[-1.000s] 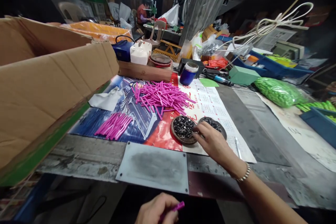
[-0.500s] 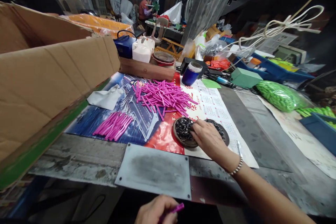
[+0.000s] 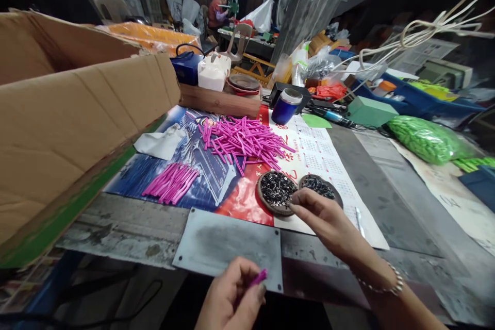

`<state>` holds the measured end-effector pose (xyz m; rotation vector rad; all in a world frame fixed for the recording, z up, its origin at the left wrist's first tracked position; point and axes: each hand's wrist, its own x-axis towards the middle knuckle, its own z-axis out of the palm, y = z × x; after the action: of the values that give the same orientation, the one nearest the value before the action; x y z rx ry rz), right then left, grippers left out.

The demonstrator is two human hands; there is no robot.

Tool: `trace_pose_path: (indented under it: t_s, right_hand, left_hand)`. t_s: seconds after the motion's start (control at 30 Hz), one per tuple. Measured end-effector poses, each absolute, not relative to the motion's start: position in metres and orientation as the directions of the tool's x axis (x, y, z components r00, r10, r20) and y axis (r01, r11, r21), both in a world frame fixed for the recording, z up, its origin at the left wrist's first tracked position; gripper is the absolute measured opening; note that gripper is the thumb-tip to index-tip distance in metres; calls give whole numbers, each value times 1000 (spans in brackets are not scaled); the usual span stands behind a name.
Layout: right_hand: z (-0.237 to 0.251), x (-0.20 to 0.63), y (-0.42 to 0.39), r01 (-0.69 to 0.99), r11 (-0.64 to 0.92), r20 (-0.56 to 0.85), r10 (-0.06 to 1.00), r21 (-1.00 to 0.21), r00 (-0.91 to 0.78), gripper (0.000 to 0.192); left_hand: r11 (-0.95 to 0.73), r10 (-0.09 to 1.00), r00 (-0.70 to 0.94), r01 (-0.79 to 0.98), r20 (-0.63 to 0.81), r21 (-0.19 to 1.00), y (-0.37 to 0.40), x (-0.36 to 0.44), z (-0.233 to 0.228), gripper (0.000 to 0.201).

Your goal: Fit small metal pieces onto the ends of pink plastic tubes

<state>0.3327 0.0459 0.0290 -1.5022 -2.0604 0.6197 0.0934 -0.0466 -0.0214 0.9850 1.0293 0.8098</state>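
Observation:
My left hand [image 3: 231,300] is low at the table's front edge, closed around one pink tube [image 3: 258,278]. My right hand [image 3: 327,220] hovers at the near rim of a round dish of small dark metal parts [image 3: 275,189], its fingertips pinched together; anything between them is too small to see. A second dish of the same parts [image 3: 322,186] lies just right of the first, partly behind my fingers. Further back is a loose pile of pink tubes [image 3: 243,140]. A smaller neat bunch of pink tubes [image 3: 172,183] lies to the left.
A big open cardboard box [image 3: 77,108] fills the left side. A grey metal plate [image 3: 228,241] lies at the front. A calendar poster [image 3: 323,157] covers the table. Behind are a blue cup [image 3: 285,106], a white tissue [image 3: 160,143] and a green bag [image 3: 425,139]. Another person [image 3: 217,10] works far back.
My right hand has drawn back out of the left dish toward me with its fingertips pinched. My left hand with the pink tube has risen slightly.

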Motion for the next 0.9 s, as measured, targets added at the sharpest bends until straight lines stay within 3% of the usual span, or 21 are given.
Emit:
trace_pose_path:
  t_s: [0.1, 0.2, 0.4, 0.57, 0.73, 0.9]
  right_hand:
    - [33, 322, 25, 571, 208, 76, 966, -794, -246, 24]
    - [32, 312, 7, 464, 233, 122, 959, -854, -257, 20]
    - [25, 301, -18, 429, 391, 297, 915, -814, -272, 11]
    - [23, 302, -27, 417, 436, 341, 896, -798, -284, 10]
    - [19, 304, -31, 402, 448, 360, 891, -799, -276, 10]
    - [15, 305, -36, 405, 437, 353, 896, -803, -268, 6]
  left_hand:
    - [399, 892, 308, -190, -332, 897, -35, 101, -14, 38]
    - [408, 889, 324, -240, -323, 881, -26, 108, -11, 30]
    - [371, 902, 323, -242, -286, 897, -21, 121, -5, 27]
    - [366, 903, 317, -208, -291, 907, -22, 128, -1, 31]
    - [337, 908, 312, -154, -278, 929, -25, 131, -1, 23]
    - [327, 905, 348, -201, -244, 924, -27, 136, -3, 20]
